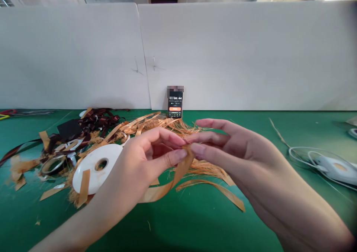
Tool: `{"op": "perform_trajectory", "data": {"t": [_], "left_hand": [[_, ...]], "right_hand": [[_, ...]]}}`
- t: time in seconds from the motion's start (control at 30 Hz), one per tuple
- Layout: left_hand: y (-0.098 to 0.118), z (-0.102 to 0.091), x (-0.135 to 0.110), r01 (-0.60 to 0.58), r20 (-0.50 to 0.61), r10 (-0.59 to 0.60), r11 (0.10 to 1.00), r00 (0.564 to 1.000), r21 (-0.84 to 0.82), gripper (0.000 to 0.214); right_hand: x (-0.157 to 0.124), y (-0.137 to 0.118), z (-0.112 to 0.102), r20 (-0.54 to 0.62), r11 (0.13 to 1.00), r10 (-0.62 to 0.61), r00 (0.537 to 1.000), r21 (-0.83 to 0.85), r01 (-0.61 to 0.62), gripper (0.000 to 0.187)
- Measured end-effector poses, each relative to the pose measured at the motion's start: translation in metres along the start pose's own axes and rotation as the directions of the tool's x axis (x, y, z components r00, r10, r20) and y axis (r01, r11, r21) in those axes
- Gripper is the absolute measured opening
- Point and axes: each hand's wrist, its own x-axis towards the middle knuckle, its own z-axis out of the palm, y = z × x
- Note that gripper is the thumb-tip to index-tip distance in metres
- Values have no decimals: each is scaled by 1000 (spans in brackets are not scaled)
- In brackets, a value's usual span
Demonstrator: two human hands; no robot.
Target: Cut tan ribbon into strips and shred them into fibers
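Both hands meet over the middle of the green table, pinching one end of a golden-tan ribbon [182, 170]. My left hand [147, 159] holds it between thumb and index finger. From the other side my right hand [223, 148] grips the same end, thumb against fingers, with its index finger lifted. The ribbon hangs from the fingertips and curves down to the left behind my left wrist. Below it lies a loose ribbon strip [223, 194] with one frayed end. A white spool [90, 159] is partly hidden by my left forearm.
A pile of frayed golden ribbon [150, 123] lies behind the hands. A phone [175, 103] leans against the white partition [237, 55]. Dark brown ribbon [96, 123] and a tape roll [52, 165] are at left, scissors [16, 113] far left. A white corded device [334, 168] sits at right.
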Motion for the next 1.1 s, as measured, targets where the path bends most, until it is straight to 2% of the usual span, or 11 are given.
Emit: {"op": "perform_trajectory", "data": {"t": [0.1,0.2,0.33,0.5,0.67,0.83,1.1], "left_hand": [[0,0,0,-5,-1,5,1000,1000,-20,15],[1,2,0,21,5,-21,1000,1000,-12,31],[1,4,0,34,2,-34,999,999,38,28],[-1,4,-1,17,-25,-16,999,1000,33,26],[1,3,-3,54,35,-56,997,998,63,23],[3,6,-3,90,56,-95,993,994,81,22],[5,6,-3,57,47,-66,985,997,162,21]], "right_hand": [[2,1,0,37,998,62,997,22,-63,43],[3,3,-1,21,999,42,999,-1,-42,42],[4,5,-4,-19,998,3,1000,60,-2,32],[4,5,-7,-42,994,15,999,108,-10,26],[2,5,-8,-13,971,43,999,236,-39,22],[4,8,-9,-9,941,-27,1000,338,29,18],[5,4,-13,-120,899,-135,984,403,173,18]]}}
